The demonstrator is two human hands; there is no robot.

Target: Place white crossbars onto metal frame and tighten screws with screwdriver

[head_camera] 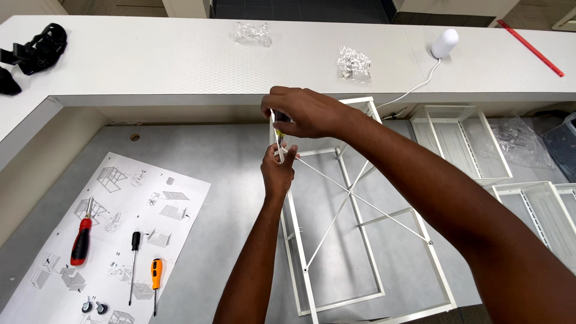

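Head view: right hand (309, 112) clamps a yellow-handled screwdriver (278, 133), tip down at the top corner of the white metal frame (348, 204) standing on the grey table (240, 198). Left hand (278, 165) pinches that corner, probably steadying a screw, though it is too small to see. Fastening seems under way; next calls for straight, firm turning. Spare screwdrivers (82, 240) lie on the instruction sheet (114, 240).

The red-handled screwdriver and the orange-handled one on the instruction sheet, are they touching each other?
Apart. The head view shows the red-handled screwdriver and orange-handled screwdriver separated, with a black-handled screwdriver and bare instruction sheet between them.
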